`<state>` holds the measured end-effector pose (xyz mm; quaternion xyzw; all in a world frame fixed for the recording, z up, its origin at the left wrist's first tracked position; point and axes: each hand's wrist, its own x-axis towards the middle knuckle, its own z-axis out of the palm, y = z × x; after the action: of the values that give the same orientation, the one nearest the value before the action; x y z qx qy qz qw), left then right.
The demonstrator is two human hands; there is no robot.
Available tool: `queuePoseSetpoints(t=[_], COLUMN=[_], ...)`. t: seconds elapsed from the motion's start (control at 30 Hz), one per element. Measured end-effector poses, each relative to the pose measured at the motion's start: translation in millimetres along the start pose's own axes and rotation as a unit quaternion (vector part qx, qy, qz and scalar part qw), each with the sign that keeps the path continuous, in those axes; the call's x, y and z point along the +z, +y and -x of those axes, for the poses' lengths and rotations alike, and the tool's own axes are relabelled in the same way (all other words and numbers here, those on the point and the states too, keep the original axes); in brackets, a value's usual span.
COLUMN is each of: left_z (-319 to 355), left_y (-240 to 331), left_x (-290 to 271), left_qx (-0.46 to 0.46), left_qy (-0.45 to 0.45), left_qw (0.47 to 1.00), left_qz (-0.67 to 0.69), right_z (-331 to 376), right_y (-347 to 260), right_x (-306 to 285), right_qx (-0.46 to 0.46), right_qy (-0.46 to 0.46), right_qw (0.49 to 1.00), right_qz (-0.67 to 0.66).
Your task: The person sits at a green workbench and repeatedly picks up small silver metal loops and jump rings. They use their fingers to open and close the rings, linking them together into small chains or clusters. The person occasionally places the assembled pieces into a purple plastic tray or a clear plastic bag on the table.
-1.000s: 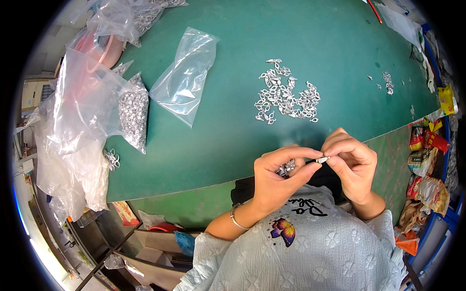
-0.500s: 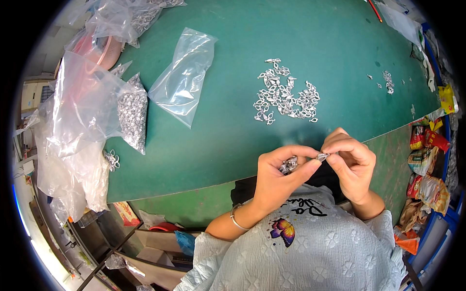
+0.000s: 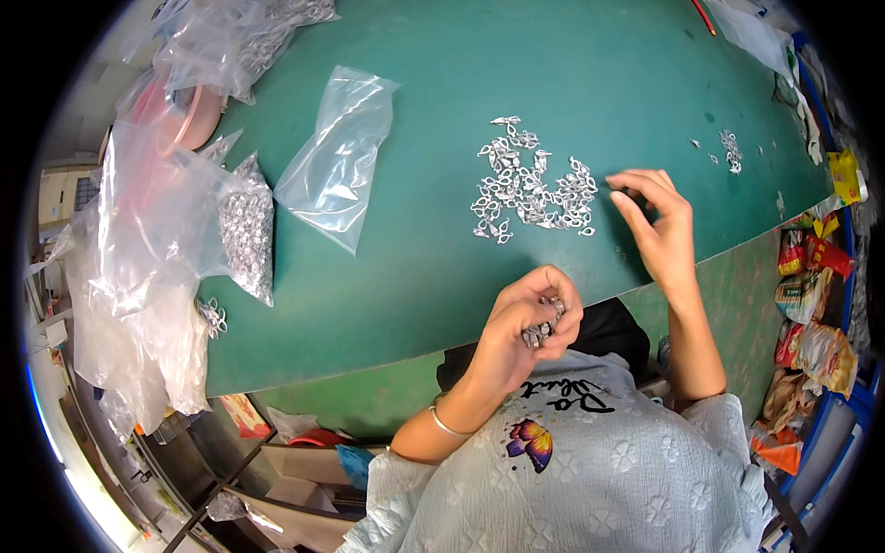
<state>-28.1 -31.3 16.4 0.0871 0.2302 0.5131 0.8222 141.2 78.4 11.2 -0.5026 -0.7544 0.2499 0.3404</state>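
My left hand [image 3: 516, 323] is closed around several small silver metal pieces [image 3: 544, 324], which show in the curl of its fingers near the table's front edge. To the right, my right hand [image 3: 659, 217] hovers over the table with thumb and fingers apart and nothing seen between them. Just left of its fingertips lies a loose pile of small silver metal clasp-like parts with looped ends [image 3: 533, 189]. What exactly each part is stays too small to tell.
The green table [image 3: 442, 304] carries a flat clear plastic bag [image 3: 336, 157] left of the pile. Farther left stand a bag filled with silver parts [image 3: 247, 230], crumpled plastic bags [image 3: 138, 249] and a pink basin [image 3: 198, 120]. A smaller cluster of silver pieces [image 3: 731, 152] lies far right.
My hands have parted: the right one has moved forward toward the pile and its fingers have opened. My left hand has curled in around its pieces. The piece pinched between both hands is no longer visible.
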Motion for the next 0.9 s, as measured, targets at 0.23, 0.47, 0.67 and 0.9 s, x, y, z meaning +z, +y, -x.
queuePoseSetpoints(t=[0.23, 0.47, 0.67, 0.9], left_z=[-12, -23, -28, -15], left_y=[-5, -8, -10, -8], left_x=[-4, -1, 12, 20], left_qx=[0.060, 0.115, 0.193, 0.225], left_qy=[0.088, 0.143, 0.161, 0.142], left_qw=[0.992, 0.980, 0.937, 0.910], left_qz=[-0.061, -0.072, -0.241, -0.318], right_z=[-2, 11, 22, 31], right_y=[6, -9, -35, -49], right_x=[17, 4, -11, -22], right_qx=[-0.093, -0.012, -0.027, -0.080], right_qy=[0.004, 0.014, -0.034, -0.034], right_qw=[0.987, 0.999, 0.992, 0.990], right_qz=[0.128, -0.045, -0.119, -0.113])
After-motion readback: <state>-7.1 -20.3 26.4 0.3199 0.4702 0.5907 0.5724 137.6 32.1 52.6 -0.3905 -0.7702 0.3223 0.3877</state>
